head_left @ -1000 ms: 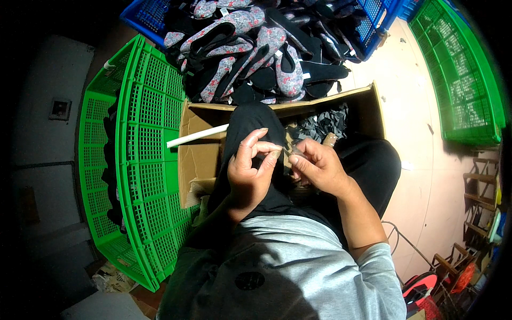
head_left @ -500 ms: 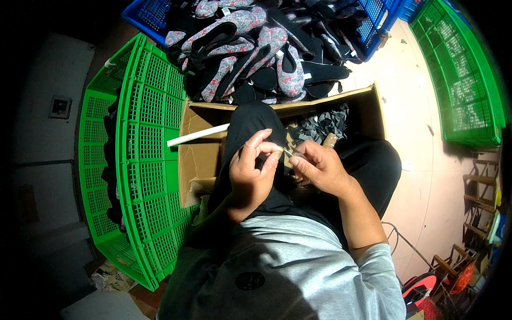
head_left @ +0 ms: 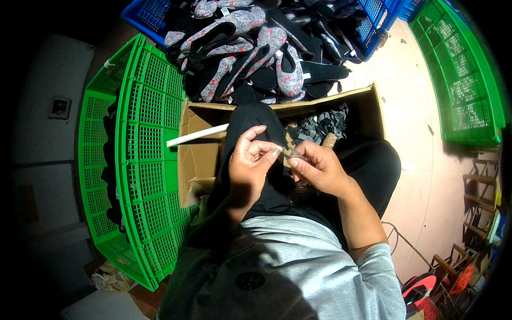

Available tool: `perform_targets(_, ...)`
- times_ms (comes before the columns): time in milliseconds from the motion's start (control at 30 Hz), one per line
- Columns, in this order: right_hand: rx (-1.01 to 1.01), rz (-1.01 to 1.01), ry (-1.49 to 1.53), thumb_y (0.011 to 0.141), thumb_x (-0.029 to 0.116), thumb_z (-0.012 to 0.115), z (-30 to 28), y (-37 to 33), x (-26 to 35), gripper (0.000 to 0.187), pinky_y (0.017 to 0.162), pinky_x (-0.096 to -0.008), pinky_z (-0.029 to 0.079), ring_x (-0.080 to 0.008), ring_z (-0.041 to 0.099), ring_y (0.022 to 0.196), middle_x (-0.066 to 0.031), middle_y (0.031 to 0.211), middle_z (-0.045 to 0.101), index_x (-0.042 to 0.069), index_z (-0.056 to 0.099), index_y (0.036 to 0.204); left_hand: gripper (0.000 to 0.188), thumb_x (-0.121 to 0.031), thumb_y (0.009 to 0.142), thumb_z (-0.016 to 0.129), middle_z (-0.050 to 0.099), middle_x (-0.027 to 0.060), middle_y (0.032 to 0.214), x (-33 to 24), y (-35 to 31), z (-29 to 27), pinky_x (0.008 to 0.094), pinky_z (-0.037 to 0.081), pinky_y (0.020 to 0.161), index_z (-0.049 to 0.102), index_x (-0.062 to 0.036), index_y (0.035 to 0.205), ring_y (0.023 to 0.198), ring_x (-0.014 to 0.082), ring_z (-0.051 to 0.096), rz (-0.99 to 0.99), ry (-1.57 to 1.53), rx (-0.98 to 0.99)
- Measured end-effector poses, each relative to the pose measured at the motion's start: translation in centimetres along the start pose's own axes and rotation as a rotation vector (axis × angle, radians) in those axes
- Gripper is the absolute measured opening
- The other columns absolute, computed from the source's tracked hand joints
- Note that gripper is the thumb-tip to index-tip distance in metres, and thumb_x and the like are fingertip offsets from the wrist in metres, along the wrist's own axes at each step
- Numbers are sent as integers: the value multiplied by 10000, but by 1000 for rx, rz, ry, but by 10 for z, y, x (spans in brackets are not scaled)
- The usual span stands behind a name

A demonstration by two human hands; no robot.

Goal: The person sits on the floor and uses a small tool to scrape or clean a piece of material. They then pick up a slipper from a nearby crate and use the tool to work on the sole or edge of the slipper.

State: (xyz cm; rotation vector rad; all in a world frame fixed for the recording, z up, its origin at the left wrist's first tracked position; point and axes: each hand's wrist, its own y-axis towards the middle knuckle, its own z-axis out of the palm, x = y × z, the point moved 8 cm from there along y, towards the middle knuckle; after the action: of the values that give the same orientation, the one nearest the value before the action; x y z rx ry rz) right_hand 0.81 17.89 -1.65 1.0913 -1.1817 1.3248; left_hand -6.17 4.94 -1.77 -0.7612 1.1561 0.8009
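Observation:
My left hand (head_left: 250,160) and my right hand (head_left: 317,168) meet over my lap, fingertips pinched together on a small thin piece (head_left: 285,153) that is too small to make out clearly. Both hands hover above my black trousers (head_left: 256,120). Just beyond them an open cardboard box (head_left: 200,160) holds dark grey scraps (head_left: 320,125). A white rod (head_left: 197,135) lies across the box's left rim.
A blue crate (head_left: 152,13) at the top holds several grey floral and black shoe uppers (head_left: 250,53). A green crate (head_left: 138,160) stands on my left, another green crate (head_left: 458,80) at the upper right. Wooden frames (head_left: 480,186) and red objects (head_left: 426,285) sit at the right.
The hands have stayed in the same place over the lap; only the fingers shift slightly around the small piece.

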Motion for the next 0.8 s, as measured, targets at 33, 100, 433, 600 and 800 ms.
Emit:
perform_targets(33,-5,12,4,951,188,603,0,1,0,183,482,-237,447,-72,557,539,-13,642,597,28,552,878,478,37,899,576,651,114,960,0,1,0,245,460,850,373,34,1332,898,119,605,-19,-58,-3)
perform_targets(100,-11,32,7,952,189,601,1,1,-1,185,477,-234,444,-72,554,536,-14,641,595,28,551,876,472,37,900,572,651,115,950,-2,1,1,246,456,857,370,33,1326,896,119,604,-17,-91,-20)
perform_targets(433,-22,65,-1,960,196,588,0,3,-4,194,468,-228,441,-68,547,529,-14,640,597,30,547,868,462,47,898,574,649,113,943,-3,-1,-1,240,459,855,376,39,1315,892,116,606,-2,-110,-35)
perform_targets(600,-45,86,20,960,196,588,-1,3,-6,199,464,-225,440,-64,540,522,-10,635,595,34,538,857,461,44,900,577,650,115,953,-5,-2,0,243,463,859,375,41,1314,899,119,608,15,-113,-25)
perform_targets(800,-56,94,24,958,192,590,-1,3,-5,203,461,-224,439,-61,539,523,-8,639,596,35,526,847,456,36,904,579,651,118,968,-8,-3,1,244,463,860,377,36,1313,912,118,607,33,-85,-29)
